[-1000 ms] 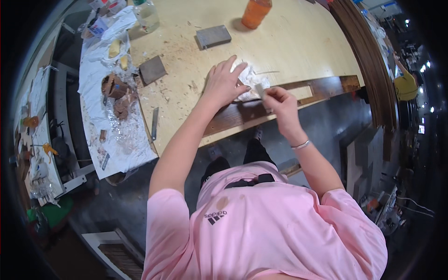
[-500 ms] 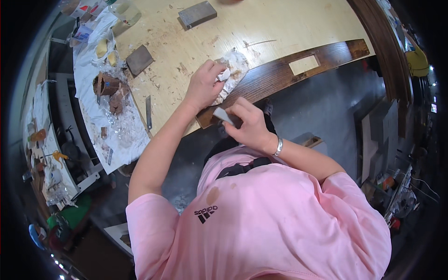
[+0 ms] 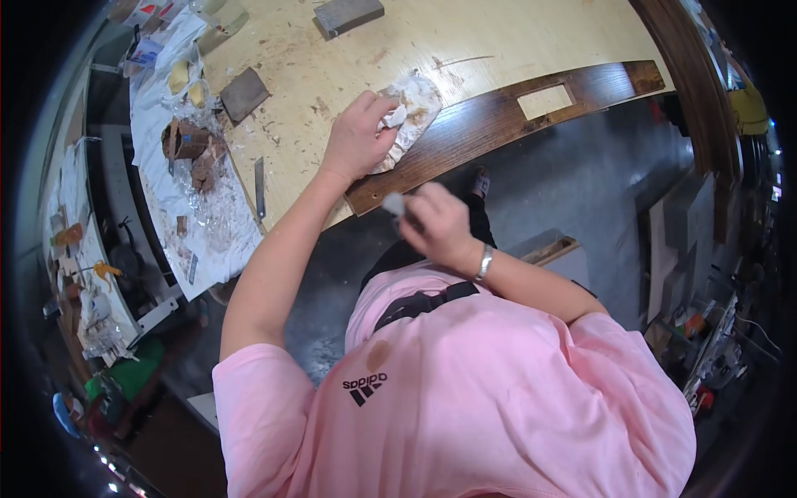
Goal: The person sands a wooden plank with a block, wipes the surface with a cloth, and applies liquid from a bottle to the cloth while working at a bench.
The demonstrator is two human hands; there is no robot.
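Left hand (image 3: 359, 139) pressed down on a crumpled white cloth (image 3: 413, 109), fingers (image 3: 383, 105) curled over its near-left part and gripping it. Cloth lying partly on the pale, scuffed wooden tabletop (image 3: 349, 50) and partly over the left end of a long dark-stained wooden board (image 3: 498, 120), which runs along the near edge of the tabletop and has a rectangular cut-out (image 3: 544, 101) towards its right end. Right hand (image 3: 436, 226) raised off the tabletop, just near of the board's left end, fingers closed around a small pale grey piece (image 3: 393, 202) that sticks out on the left side; blurred, so what the piece is cannot be told. Silver bracelet (image 3: 484, 263) on the right wrist. To the left of the left hand, a narrow metal blade (image 3: 259, 176) flat on the tabletop, and beyond it a small dark square block (image 3: 244, 93). At the far edge, a grey rectangular block (image 3: 349, 14). Far left, a white plastic sheet (image 3: 217, 224) strewn with brown lumps (image 3: 189, 148).
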